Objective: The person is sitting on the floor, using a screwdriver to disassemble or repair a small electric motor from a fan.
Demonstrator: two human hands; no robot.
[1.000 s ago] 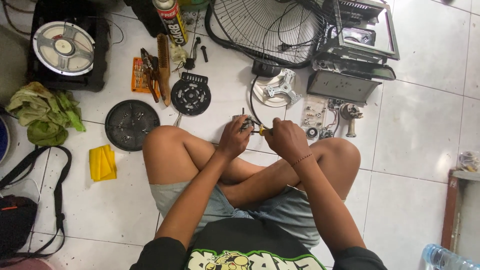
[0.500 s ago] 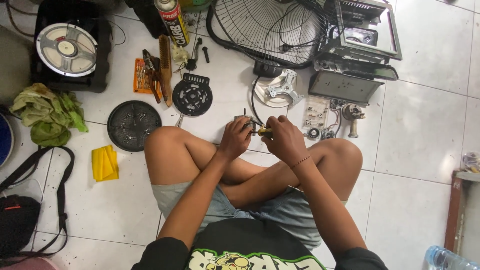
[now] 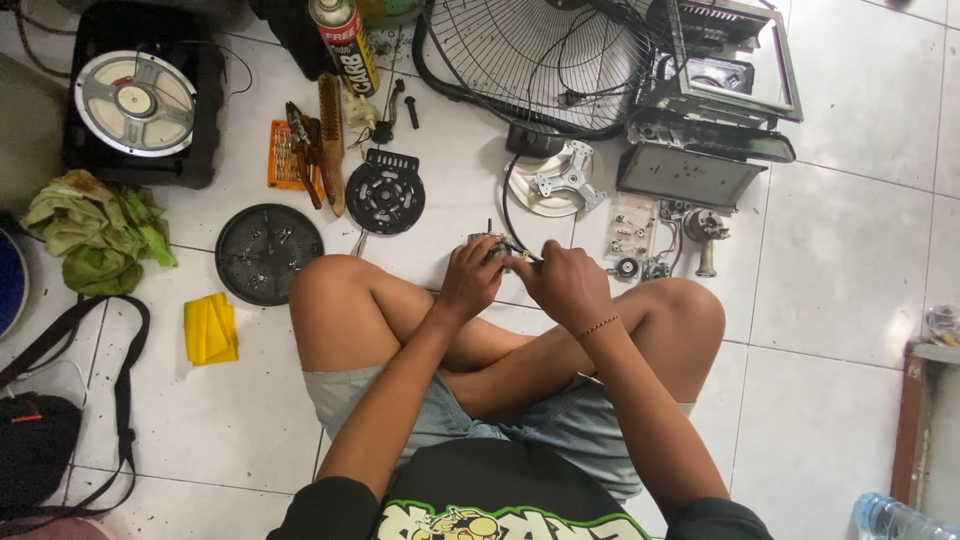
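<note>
Between the knees, the left hand [image 3: 470,280] grips a small motor [image 3: 487,243] while the right hand [image 3: 565,285] pinches its wires.

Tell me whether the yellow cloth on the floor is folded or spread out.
Folded. The yellow cloth lies as a compact rectangle with layered edges showing, on the tiled floor.

Floor [image 3: 850,280]: white glazed tiles, thin dark grout lines, some grit at top left. Wooden frame [image 3: 912,420]: reddish, upright, at right edge. Light: even, soft, daylight-like; faint shadows beneath the scattered items.
</note>
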